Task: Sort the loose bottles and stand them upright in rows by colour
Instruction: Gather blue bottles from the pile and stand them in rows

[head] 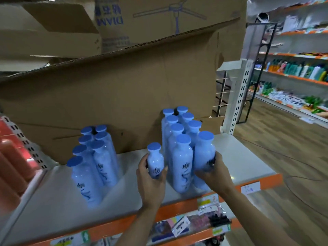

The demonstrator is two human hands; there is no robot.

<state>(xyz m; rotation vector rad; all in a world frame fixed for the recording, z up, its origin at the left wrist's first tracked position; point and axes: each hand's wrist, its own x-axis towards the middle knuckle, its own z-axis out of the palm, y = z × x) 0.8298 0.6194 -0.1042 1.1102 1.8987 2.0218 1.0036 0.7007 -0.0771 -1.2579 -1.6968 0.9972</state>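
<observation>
Standing upright on the pale shelf [248,157]: two blocks of blue-capped bottles. Left block [92,164] two rows deep, running from the shelf's front toward the cardboard behind. Right block [179,139] likewise two rows, taller in view, near the shelf's right end.

Between the blocks, a bare lane of shelf, and in it a small bottle [155,160] gripped by the left hand [150,181], fingers curled round its lower body, thumb on the left side. Bottle upright, cap up; whether lifted or resting on the shelf cannot be told. Just beside the right block's front bottle.

Right hand [213,173] wrapped round the lower half of the front right bottle [204,157], fingers curled over its label, at the front right corner of that block. Close to the orange front edge [177,208] of the shelf, with only a narrow strip of surface before the drop.

Open room: wide bare patch at the front left of the shelf, ahead of the left block; more bare surface right of the right block, up to the white upright post [236,107].

Behind everything, a wall of cardboard boxes [115,96] closing the back of the shelf, touching or nearly touching the rearmost caps. At far left, red bottles [10,167] blurred, beside a perforated rail. Below the front edge, price tags and hanging packets [200,221]. Across the aisle at right, stocked shelves [294,70] well apart, over wooden floor.
</observation>
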